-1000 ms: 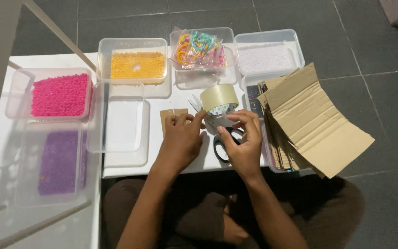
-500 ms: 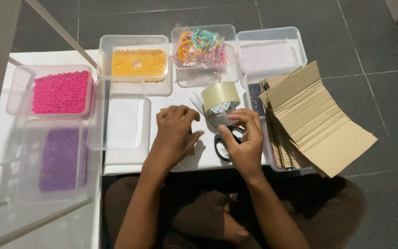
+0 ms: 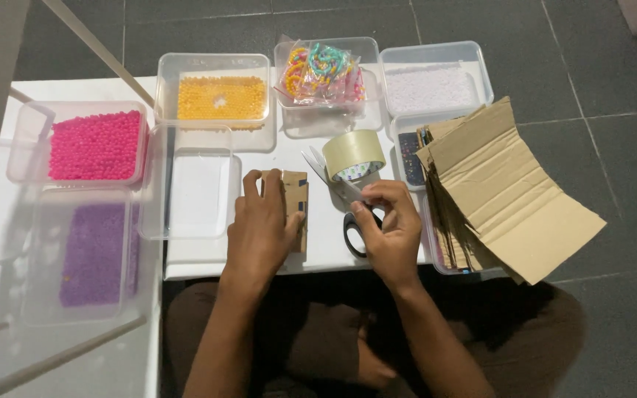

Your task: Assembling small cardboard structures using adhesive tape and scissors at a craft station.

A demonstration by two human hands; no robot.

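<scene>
While the left hand presses the cardboard piece, scissors lie under the right hand.

Head view: single camera, steep downward look over a low white table and the wearer's lap.

Only one view, so nothing is shared between views. Camera sits above and slightly behind the work, facing forward and down; the person's forearms enter from the bottom edge, left hand and right hand near frame centre. Near range: table fills the left and middle of the frame, with clear tubs of beads along its far and left sides. Dark tiled floor shows at the top and right. Stack of cardboard lies right of centre.
</scene>
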